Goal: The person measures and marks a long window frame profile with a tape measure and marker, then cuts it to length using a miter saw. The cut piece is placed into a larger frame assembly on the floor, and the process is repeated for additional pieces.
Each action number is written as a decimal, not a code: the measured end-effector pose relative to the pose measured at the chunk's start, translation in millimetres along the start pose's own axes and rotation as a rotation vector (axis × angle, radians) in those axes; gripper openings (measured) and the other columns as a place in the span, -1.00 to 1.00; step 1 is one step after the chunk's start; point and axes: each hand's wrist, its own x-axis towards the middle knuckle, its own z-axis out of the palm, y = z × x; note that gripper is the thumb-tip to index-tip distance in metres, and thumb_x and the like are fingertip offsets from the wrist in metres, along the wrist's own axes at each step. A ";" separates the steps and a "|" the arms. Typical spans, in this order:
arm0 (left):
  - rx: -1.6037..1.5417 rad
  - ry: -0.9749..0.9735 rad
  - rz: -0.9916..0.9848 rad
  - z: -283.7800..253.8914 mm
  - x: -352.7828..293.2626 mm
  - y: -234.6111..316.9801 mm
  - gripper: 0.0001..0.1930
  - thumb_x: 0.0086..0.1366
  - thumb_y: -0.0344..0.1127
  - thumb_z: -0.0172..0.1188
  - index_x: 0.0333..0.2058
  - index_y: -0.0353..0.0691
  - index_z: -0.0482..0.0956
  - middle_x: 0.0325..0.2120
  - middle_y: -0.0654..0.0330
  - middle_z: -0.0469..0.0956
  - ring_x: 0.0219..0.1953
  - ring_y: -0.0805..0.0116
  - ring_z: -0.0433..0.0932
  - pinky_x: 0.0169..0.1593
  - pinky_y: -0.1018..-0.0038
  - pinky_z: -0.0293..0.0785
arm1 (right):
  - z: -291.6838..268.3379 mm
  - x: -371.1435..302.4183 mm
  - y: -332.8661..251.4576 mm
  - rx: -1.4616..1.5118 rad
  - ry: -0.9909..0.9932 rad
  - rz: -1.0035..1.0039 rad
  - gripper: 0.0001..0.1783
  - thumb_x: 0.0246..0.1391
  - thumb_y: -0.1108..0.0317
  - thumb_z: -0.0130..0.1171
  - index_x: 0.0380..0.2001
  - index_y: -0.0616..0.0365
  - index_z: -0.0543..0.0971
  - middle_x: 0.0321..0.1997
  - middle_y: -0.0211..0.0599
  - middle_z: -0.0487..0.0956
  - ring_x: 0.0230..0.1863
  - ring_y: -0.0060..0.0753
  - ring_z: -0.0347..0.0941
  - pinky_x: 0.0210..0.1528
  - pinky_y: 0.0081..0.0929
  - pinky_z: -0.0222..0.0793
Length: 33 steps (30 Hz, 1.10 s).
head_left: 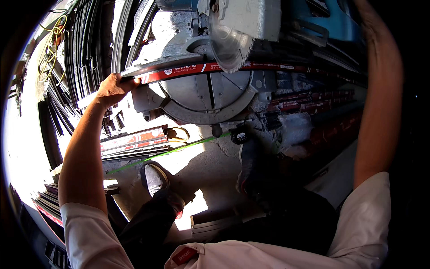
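My left hand (pixel 113 89) is closed round the left end of a long, narrow metal profile (pixel 156 76) with red printed film along it. This profile lies across the grey round base (pixel 192 96) of a miter saw, against its fence. Above it hangs the toothed circular saw blade (pixel 231 47), its lower edge close to the red film; I cannot tell whether they touch. A pale guard (pixel 257 18) covers the upper part of the blade. My right forearm reaches up along the right side, past the saw's blue body (pixel 338 22), and the hand lies beyond the upper edge.
Bundles of dark profiles (pixel 85 49) lie at the far left, beside a yellow cord (pixel 56 42). A green tape measure strip (pixel 183 149) runs over the floor from its black case (pixel 239 134), near my shoes (pixel 155 178). Red-wrapped profiles (pixel 313 103) and clear plastic (pixel 295 130) are at right.
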 end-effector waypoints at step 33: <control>0.031 0.072 -0.044 -2.0 -18.5 9.3 -0.33 0.31 0.29 0.40 -0.28 -0.41 0.69 -0.60 0.20 0.55 -0.61 0.45 0.53 -0.58 0.42 0.50 | 61.4 -178.6 66.8 0.050 0.130 -0.203 -0.37 0.46 0.39 0.01 0.50 0.14 0.13 0.08 -0.09 0.55 -0.38 -0.70 0.44 -0.38 -0.65 0.56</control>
